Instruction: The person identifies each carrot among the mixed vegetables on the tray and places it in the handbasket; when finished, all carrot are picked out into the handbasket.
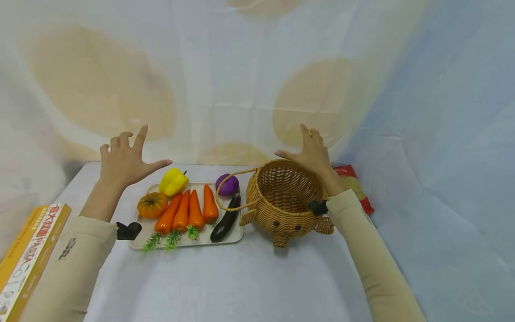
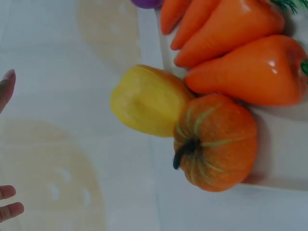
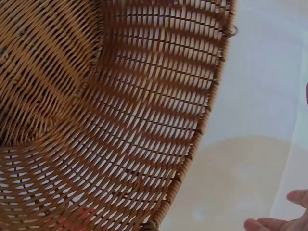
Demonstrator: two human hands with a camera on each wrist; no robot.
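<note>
Held up with its fingers spread, my left hand [image 1: 122, 162] is above the left end of a cream tray [image 1: 187, 242] and holds nothing. On that tray lie a yellow bell pepper [image 1: 174, 182], a small pumpkin [image 1: 152, 205], several carrots [image 1: 180, 212], an eggplant [image 1: 226, 219] and a round purple vegetable [image 1: 227, 185]. My right hand [image 1: 311, 154], fingers apart and empty, hovers over the back rim of a wicker basket [image 1: 261, 214] with an animal face. In the right wrist view, the visible inside of the basket [image 3: 144, 96] holds nothing.
A red pasta bag [image 1: 354, 185] lies behind the basket's right side. Boxes [image 1: 34, 255] labelled pasta and curry stand at the left edge. The basket's looped handle [image 1: 219, 192] leans over the tray's right end. A patterned cloth wall [image 1: 225, 89] rises behind the table.
</note>
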